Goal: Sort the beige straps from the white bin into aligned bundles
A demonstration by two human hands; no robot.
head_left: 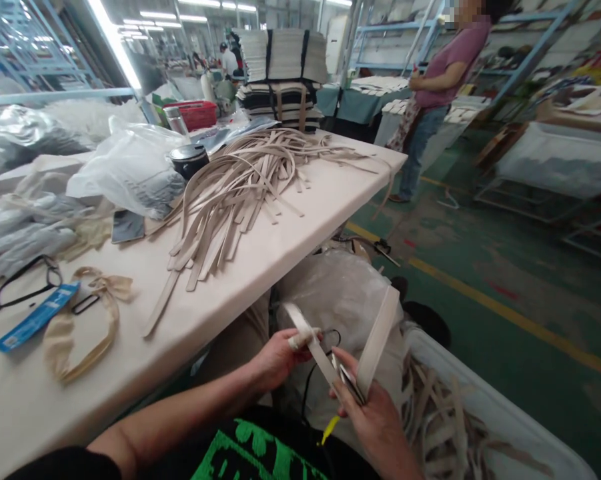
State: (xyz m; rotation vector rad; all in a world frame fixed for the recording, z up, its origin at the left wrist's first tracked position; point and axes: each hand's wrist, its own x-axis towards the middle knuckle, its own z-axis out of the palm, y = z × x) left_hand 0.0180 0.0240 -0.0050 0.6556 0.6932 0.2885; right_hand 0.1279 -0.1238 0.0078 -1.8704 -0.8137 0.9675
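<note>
My left hand (280, 359) is closed, pinching a beige fabric strap (321, 360) between thumb and fingers, with a wrap on one finger. My right hand (377, 423) is closed round the strap's lower part, and a strap length (379, 337) sticks up from it. Whether both lengths are one strap, I cannot tell. Also in the right hand is a slim metal tool (349, 381) that looks like thread snips, partly hidden by the fingers. A thin black cord (307, 387) loops by the hands, and a yellow piece (330, 429) hangs below.
A pile of beige straps (240, 193) lies on the table (300, 233). Nearby are a black lidded cup (189, 160), plastic bags (125, 163), glasses (27, 283) and a tan fabric loop (63, 340). A white bin (520, 413) at my right holds straps. A person (440, 80) stands beyond.
</note>
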